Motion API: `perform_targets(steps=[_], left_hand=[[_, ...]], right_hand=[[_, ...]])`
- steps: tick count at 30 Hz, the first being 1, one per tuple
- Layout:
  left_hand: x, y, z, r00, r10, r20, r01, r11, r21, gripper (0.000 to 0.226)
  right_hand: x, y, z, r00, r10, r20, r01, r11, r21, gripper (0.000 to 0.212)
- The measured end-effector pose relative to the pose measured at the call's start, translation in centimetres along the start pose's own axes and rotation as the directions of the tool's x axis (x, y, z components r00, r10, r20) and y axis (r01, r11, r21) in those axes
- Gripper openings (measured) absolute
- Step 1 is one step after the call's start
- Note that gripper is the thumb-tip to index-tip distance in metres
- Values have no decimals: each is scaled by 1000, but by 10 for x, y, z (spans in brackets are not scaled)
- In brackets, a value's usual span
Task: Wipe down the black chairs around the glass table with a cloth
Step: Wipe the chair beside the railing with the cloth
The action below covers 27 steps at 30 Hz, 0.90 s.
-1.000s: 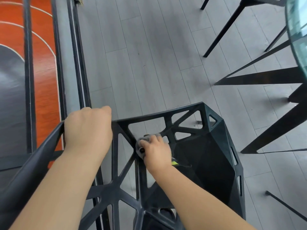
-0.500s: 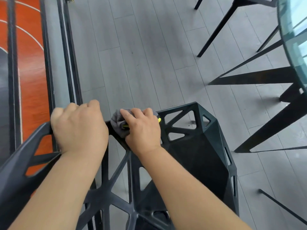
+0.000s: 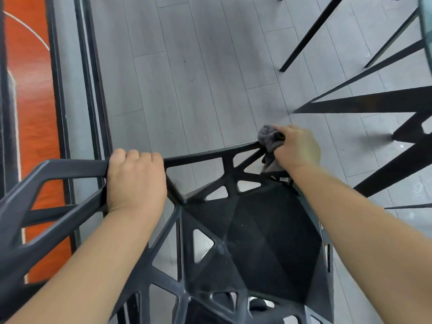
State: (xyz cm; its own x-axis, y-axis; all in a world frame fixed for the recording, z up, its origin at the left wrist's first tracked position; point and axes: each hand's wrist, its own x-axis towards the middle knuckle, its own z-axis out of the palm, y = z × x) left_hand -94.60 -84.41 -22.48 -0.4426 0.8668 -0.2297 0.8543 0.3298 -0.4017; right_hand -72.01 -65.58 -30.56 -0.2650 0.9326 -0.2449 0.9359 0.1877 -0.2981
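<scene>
A black chair [image 3: 257, 242] with an angular cut-out frame fills the lower half of the view. My left hand [image 3: 135, 183] grips the top bar of its frame at the left. At the right corner of the same bar, my right hand [image 3: 297, 148] holds a bunched grey cloth [image 3: 267, 135] against the frame. The seat panel below is dark and faceted. Part of the cloth is hidden under my fingers.
The edge of the glass table [image 3: 426, 31] shows at the top right, with black table and chair legs [image 3: 364, 104] spread over the grey plank floor [image 3: 187, 78]. A black railing [image 3: 91, 78] runs along the left, with an orange floor [image 3: 30, 113] beyond it.
My right hand has slid the cloth along the top bar from beside my left hand out to the right corner. My left hand keeps its grip on the bar.
</scene>
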Motion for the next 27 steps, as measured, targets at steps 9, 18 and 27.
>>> perform_targets(steps=[9,18,27], left_hand=[[5,1,15,999,-4,-52,2,999,-41,18],[6,-1,28,989,33,-144,-29,999,28,17],[6,-2,33,972,68,-224,-59,997,46,20]], right_hand=[[-62,28,5,925,43,-379,-12,996,83,59],[-142,-74,139,960,-210,-184,241,957,161,38],[-185,-122,165,995,-100,-20,101,945,311,46]])
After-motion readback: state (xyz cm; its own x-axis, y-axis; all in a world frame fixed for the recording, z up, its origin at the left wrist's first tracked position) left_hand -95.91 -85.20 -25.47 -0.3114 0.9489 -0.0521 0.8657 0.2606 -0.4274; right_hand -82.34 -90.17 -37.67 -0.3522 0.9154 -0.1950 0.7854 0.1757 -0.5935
